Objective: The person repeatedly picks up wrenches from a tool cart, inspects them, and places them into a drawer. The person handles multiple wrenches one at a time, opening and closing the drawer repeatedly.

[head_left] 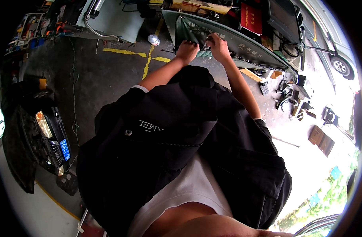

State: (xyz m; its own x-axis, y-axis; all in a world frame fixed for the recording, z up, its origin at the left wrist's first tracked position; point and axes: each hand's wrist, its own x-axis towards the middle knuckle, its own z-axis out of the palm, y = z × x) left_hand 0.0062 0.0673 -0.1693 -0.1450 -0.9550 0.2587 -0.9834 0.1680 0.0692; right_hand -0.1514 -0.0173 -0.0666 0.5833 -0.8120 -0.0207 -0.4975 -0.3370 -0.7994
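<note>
A dark green cloth (pixel 185 29) with pale printing hangs on the front of a grey-green cabinet (pixel 244 45), and a bunched lighter part of it shows below my hands. My left hand (pixel 187 50) is closed at the lower edge of this cloth, its knuckles turned toward me. Close by on the right, my right hand (pixel 219 46) is bent in a pinch against the cloth. Whatever lies between its fingertips is too small and dark to make out. Both forearms reach forward, away from my black jacket (pixel 188 102).
On the cabinet top lie a red booklet (pixel 251 19) and a dark monitor (pixel 283 19). A white bottle (pixel 153 39) stands on the floor near yellow lines. A car's front end (pixel 50 134) is at left; metal parts (pixel 285 93) and cardboard (pixel 321 140) lie at right.
</note>
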